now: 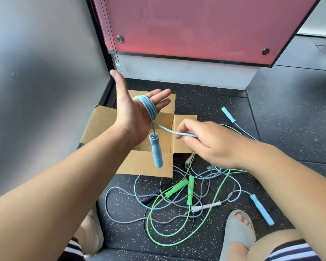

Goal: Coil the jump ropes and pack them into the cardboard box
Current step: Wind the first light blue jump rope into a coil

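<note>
The light blue bendy jump rope (149, 108) is looped round the straight, flat fingers of the left hand (132, 117) — its fat blue handle (155, 151) hangs just under the palm. The right hand (209, 142) pinches the loose cord beside it. It looks soft, light and springy — best held at the loops. The open brown cardboard box (105, 125) sits below both hands.

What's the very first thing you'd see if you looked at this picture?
The light blue jump rope wound in loops round the open left grip, held up at the centre, its handle dangling over the cardboard box. Beside it the right grip pinches the rope's loose length, and below lies a tangle of green, grey and blue ropes on the speckled floor.
</note>
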